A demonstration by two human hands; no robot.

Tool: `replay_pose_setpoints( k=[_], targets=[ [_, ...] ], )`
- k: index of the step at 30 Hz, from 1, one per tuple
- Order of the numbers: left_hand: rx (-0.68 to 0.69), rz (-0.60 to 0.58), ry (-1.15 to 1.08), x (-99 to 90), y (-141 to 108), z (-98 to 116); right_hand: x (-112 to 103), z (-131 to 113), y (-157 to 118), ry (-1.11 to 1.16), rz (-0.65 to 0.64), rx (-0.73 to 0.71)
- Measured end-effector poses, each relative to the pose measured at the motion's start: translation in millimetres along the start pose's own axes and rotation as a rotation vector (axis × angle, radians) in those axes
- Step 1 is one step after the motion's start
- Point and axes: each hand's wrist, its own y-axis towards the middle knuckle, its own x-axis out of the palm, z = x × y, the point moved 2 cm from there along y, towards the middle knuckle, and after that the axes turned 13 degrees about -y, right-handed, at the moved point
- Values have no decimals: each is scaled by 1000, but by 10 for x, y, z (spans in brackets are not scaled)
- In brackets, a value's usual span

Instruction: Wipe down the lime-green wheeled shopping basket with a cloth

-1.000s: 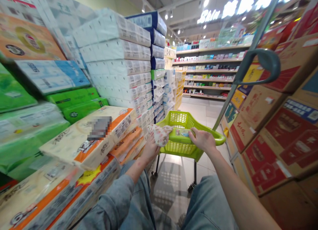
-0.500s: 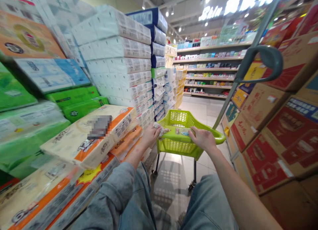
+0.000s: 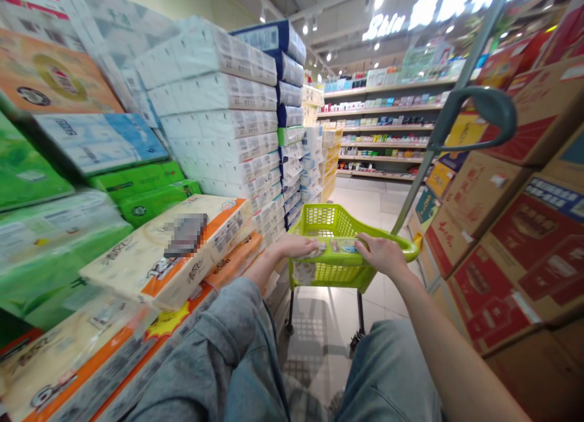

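A lime-green shopping cart [image 3: 314, 217] with a lattice basket stands in front of me on thin dark legs. My left hand [image 3: 296, 245] presses a whitish patterned cloth [image 3: 305, 272] onto the left part of the cart's handle bar; the cloth hangs down over the basket's near side. Closed around the right part of the same bar is my right hand [image 3: 383, 253], its fingertips beside a small label [image 3: 349, 248]. The part of the bar beneath my left fingers is hidden.
Tissue packs [image 3: 196, 252] are piled close on my left, with a pixelated grey object [image 3: 187, 235] on top. Cardboard cartons [image 3: 520, 239] line the right. A grey pole with a looped handle [image 3: 483, 118] rises beside the cart. Stocked shelves [image 3: 383, 127] stand ahead.
My left hand has slid rightward along the handle bar with the cloth, which now drapes lower over the basket's front. The right hand stays on the bar, shifted slightly.
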Motion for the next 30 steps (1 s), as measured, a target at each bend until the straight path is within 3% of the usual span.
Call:
replay_pose_setpoints(
  k=[6,13,21,26,30],
  targets=[
    [79,-189,-72,-42,-141,175,-11,20,132,72,-166,52],
    [67,-168,-52,11,-185,157,-75,-80,187,143,-268,183],
    [134,-71,-133,50,-296,282,-38,17,125,148,-198,183],
    [226,-111,-298,66,-380,314,43,191,185,136,-158,135],
    [252,-93,-321,94,-425,355,86,272,257,131,-156,178]
  ],
)
